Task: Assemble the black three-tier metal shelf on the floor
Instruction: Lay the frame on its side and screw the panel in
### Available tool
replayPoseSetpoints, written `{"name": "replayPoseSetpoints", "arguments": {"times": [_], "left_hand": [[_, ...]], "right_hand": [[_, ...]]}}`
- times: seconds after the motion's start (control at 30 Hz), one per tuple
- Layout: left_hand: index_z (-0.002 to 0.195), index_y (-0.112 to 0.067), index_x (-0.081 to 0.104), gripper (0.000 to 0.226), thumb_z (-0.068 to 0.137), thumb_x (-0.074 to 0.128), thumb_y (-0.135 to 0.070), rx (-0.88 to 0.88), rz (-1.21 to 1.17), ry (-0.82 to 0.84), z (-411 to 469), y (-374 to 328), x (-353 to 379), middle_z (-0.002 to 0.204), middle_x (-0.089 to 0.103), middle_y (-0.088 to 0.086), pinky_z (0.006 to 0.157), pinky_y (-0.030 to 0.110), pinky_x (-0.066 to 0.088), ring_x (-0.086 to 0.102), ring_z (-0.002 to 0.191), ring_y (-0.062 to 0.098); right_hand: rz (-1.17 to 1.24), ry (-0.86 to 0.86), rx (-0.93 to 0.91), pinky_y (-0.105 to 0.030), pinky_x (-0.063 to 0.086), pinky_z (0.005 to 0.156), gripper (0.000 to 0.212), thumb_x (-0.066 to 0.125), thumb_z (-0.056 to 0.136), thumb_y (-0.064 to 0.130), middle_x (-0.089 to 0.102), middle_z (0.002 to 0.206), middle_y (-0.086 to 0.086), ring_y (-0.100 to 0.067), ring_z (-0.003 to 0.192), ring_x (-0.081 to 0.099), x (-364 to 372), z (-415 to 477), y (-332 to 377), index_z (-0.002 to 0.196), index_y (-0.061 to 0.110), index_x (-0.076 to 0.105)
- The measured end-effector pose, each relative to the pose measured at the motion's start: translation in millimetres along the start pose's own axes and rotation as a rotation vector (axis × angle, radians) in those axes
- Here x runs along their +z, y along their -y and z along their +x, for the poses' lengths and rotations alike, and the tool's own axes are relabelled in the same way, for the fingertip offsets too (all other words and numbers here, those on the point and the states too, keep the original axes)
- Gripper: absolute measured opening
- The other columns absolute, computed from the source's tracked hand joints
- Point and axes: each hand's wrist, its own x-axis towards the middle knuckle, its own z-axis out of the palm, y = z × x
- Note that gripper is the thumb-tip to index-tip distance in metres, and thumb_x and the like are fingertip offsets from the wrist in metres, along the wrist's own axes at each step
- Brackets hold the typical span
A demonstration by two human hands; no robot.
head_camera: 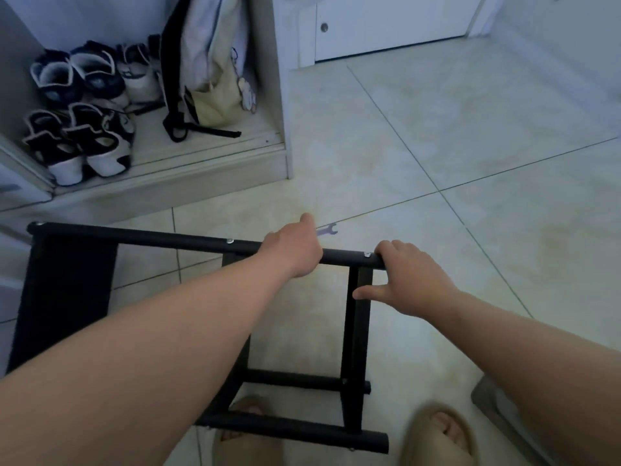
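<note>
The black metal shelf frame lies on its side on the tiled floor in front of me, with a long top tube running left to right and silver bolts in it. My left hand grips that tube near its right part, index finger stretched forward. My right hand holds the tube's right end, fingers curled over it and thumb spread toward the black upright. A black shelf panel fills the frame's left side. Two lower tubes lie near my feet. A small silver wrench lies on the floor just beyond my left hand.
An open white cabinet at the upper left holds several pairs of shoes and a hanging bag. A white door stands at the back. My slippered feet are at the bottom. Bare tiles spread to the right.
</note>
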Motion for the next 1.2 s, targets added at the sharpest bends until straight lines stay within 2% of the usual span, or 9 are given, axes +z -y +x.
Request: {"name": "replayPoseSetpoints", "arguments": {"times": [0.17,0.27,0.37,0.43,0.57,0.83,1.0,1.13,1.2], "left_hand": [[0.105,-0.015,0.04,0.011,0.097,0.036,-0.009,0.059,-0.019,-0.099,-85.4,-7.7,-11.3,0.09,0.061,0.008,0.081,0.042,0.033,0.054,0.083,0.034],[0.107,-0.018,0.039,0.014,0.097,0.036,-0.008,0.086,-0.031,-0.147,-135.2,-9.6,-1.5,0.082,0.063,0.002,0.083,0.042,0.034,0.055,0.075,0.028],[0.104,-0.022,0.035,0.014,0.099,0.036,-0.009,0.106,-0.041,-0.18,-189.1,-9.7,23.2,0.081,0.064,-0.001,0.082,0.039,0.032,0.053,0.071,0.024],[0.102,-0.023,0.035,0.013,0.101,0.035,-0.01,0.115,-0.052,-0.193,-222.2,-10.6,43.1,0.082,0.063,-0.002,0.086,0.04,0.034,0.053,0.072,0.023],[0.102,-0.023,0.037,0.011,0.103,0.034,-0.013,0.116,-0.093,-0.231,-266.3,-5.1,68.8,0.08,0.064,-0.002,0.091,0.04,0.035,0.055,0.073,0.023],[0.102,-0.025,0.038,0.01,0.107,0.029,-0.024,0.053,-0.164,-0.164,-319.7,20.4,111.5,0.082,0.062,-0.002,0.086,0.038,0.034,0.054,0.08,0.023],[0.101,-0.026,0.038,0.012,0.106,0.027,-0.025,0.004,-0.174,-0.128,-338.3,23.2,128.9,0.077,0.057,-0.003,0.081,0.036,0.026,0.05,0.08,0.023],[0.102,-0.026,0.039,0.011,0.105,0.029,-0.023,0.018,-0.171,-0.067,-349.5,18.8,130.6,0.078,0.06,-0.003,0.081,0.036,0.026,0.052,0.08,0.024],[0.103,-0.025,0.04,0.01,0.103,0.032,-0.02,0.03,-0.132,-0.038,-356.1,15.7,130.9,0.081,0.063,-0.002,0.082,0.038,0.026,0.055,0.08,0.025]], "right_hand": [[-0.118,-0.113,-0.025,-0.032,0.032,0.075,0.071,0.067,0.076,0.075,0.056,0.114,0.003,-0.023,0.106,0.053,-12.0,-81.9,30.3,0.118,0.02,0.049],[-0.173,-0.142,-0.028,-0.033,0.032,0.073,0.061,0.066,0.08,0.073,0.057,0.106,0.003,-0.023,0.102,0.055,-10.6,-129.4,40.4,0.108,0.021,0.05],[-0.251,-0.139,-0.032,-0.033,0.032,0.07,0.053,0.064,0.083,0.07,0.057,0.097,0.004,-0.021,0.097,0.056,4.6,-178.9,47.8,0.093,0.024,0.04],[-0.24,-0.101,0.004,-0.033,0.033,0.068,0.051,0.066,0.084,0.066,0.058,0.1,0.004,-0.021,0.094,0.057,22.5,-210.2,52.5,0.093,0.024,0.038],[-0.035,-0.034,0.139,-0.036,0.043,0.065,0.045,0.072,0.084,0.055,0.052,0.098,0.006,-0.022,0.088,0.058,49.6,-250.0,61.2,0.095,0.024,0.041],[0.09,0.103,0.142,-0.037,0.043,0.066,0.037,0.076,0.083,0.048,0.05,0.091,0.008,-0.019,0.085,0.054,78.7,-301.3,74.6,0.087,0.027,0.045],[0.14,0.17,0.164,-0.036,0.036,0.067,0.039,0.079,0.083,0.045,0.052,0.09,0.004,-0.02,0.083,0.05,83.2,-321.7,75.2,0.082,0.024,0.046],[0.155,0.277,0.184,-0.033,0.037,0.061,0.042,0.08,0.08,0.052,0.057,0.084,0.004,-0.021,0.084,0.056,78.8,-333.7,71.8,0.089,0.019,0.054],[0.102,0.323,0.194,-0.032,0.039,0.061,0.05,0.08,0.076,0.061,0.061,0.09,0.003,-0.019,0.082,0.055,74.7,-339.1,72.0,0.091,0.021,0.054]]}}
